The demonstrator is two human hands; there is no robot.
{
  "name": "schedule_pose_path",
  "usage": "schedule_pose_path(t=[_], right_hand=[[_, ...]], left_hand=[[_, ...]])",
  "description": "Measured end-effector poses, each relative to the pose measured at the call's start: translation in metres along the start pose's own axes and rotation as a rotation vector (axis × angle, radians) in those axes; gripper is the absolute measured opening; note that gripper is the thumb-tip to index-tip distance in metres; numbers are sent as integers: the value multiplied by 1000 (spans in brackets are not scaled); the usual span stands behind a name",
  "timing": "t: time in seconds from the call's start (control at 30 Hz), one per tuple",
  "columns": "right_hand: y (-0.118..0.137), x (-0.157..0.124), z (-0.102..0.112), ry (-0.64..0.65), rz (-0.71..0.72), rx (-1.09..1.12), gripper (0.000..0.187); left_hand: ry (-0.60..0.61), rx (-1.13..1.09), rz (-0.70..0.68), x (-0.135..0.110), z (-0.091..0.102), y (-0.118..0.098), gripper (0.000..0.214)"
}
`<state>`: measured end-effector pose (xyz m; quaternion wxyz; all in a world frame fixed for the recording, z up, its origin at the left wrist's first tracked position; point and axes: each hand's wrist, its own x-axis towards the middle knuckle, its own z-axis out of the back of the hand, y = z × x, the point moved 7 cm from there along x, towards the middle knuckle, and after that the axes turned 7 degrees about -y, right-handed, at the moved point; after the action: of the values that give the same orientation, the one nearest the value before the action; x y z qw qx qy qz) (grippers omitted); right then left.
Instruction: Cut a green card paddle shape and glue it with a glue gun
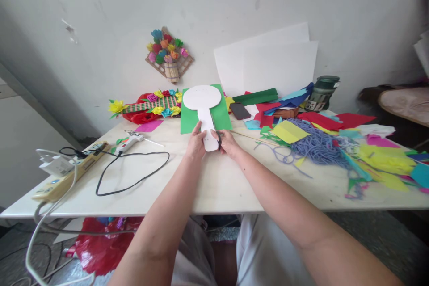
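Note:
In the middle of the table, a white paddle-shaped cutout (202,97) with a wide oval head and a straight handle lies over a sheet of green paper (189,120). My left hand (197,138) grips the lower left edge of the cutout's handle, thumb on top. Opposite it, my right hand (228,141) is closed around scissors (219,139); their dark handle shows beside the cutout's right edge. The blades are mostly hidden there, so I cannot tell whether they are apart.
To the left lie a glue gun (129,144) with its looped cord and a power strip (67,178). A flower-decorated craft piece (147,107) rests behind. Blue yarn (315,145), coloured paper (291,131), a phone (240,111) and a dark-lidded jar (322,94) occupy the right side.

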<state>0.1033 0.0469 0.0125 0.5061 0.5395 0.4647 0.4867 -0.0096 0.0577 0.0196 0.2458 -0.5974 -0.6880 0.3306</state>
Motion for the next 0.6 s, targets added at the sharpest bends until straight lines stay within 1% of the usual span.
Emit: schedule_pose_path(t=[0.23,0.5,0.6], right_hand=[[-1,2,-1,6,19,11,59],[-3,3,-1,-31,11,-9,58],[-2,4,2,-75,6,-46,61]], left_hand=[[-33,-7,4,0,1,-1,69],[-10,-4,-2,2,1,0,69],[-21,-11,-3,1,1,0,69]])
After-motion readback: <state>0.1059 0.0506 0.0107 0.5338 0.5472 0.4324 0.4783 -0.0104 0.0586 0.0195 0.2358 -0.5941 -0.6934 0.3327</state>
